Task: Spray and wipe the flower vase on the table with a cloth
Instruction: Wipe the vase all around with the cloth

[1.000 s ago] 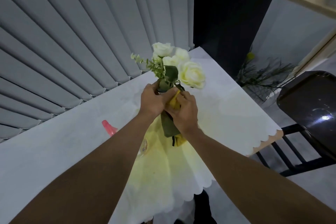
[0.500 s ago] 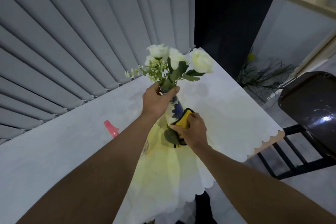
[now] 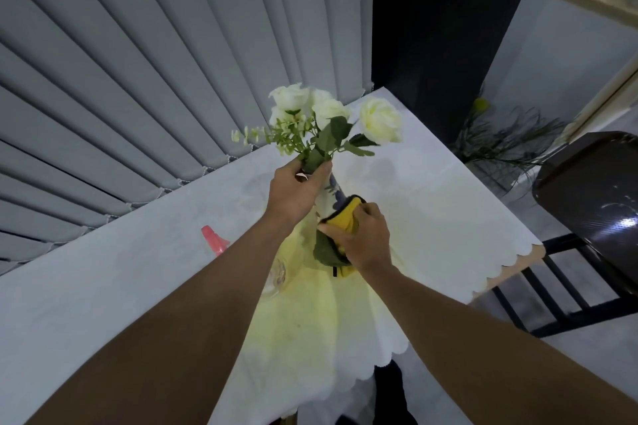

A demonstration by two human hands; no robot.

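Observation:
A white flower vase (image 3: pixel 330 195) with a blue flower pattern holds white roses (image 3: pixel 379 119) and green sprigs. It leans over the table (image 3: pixel 431 217). My left hand (image 3: pixel 295 191) grips the vase's neck just under the leaves. My right hand (image 3: pixel 366 240) presses a yellow and dark green cloth (image 3: pixel 340 221) against the vase's lower body, hiding most of it. A clear spray bottle with a pink trigger top (image 3: pixel 215 240) lies on the table behind my left forearm, which hides much of the bottle.
Grey vertical blinds (image 3: pixel 138 79) run along the table's far edge. A dark chair (image 3: pixel 593 203) stands to the right of the table, past its scalloped cloth edge. A potted plant (image 3: pixel 504 145) sits on the floor by a black wall panel.
My right hand with the cloth slid down from the vase's neck to its lower body, uncovering the blue pattern. The flowers swung upright and to the right.

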